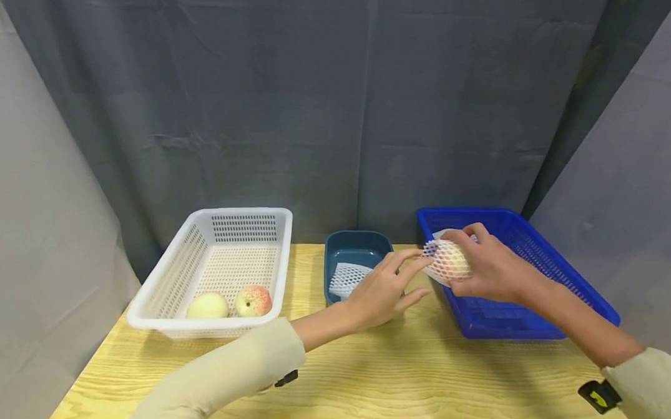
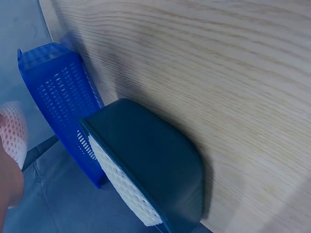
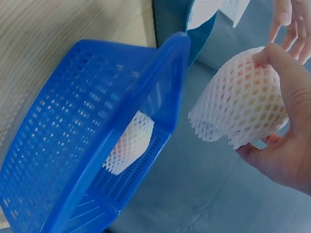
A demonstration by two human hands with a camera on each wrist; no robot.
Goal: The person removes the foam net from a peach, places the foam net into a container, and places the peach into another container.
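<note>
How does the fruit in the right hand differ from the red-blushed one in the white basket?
The held fruit wears a white foam net; the blushed fruit is bare.
The held fruit is gripped in the air by the right hand; the blushed fruit rests in the white basket, beside a paler fruit.
Both show yellowish and reddish coloring.

Curtained-off booth: grey drapes (image 1: 286, 111), wood-grain table (image 1: 388, 382)

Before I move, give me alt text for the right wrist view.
The right hand grips a fruit in a white foam net. At left, a blue basket holds another netted fruit; the top shows part of a teal container and the left hand.
</note>
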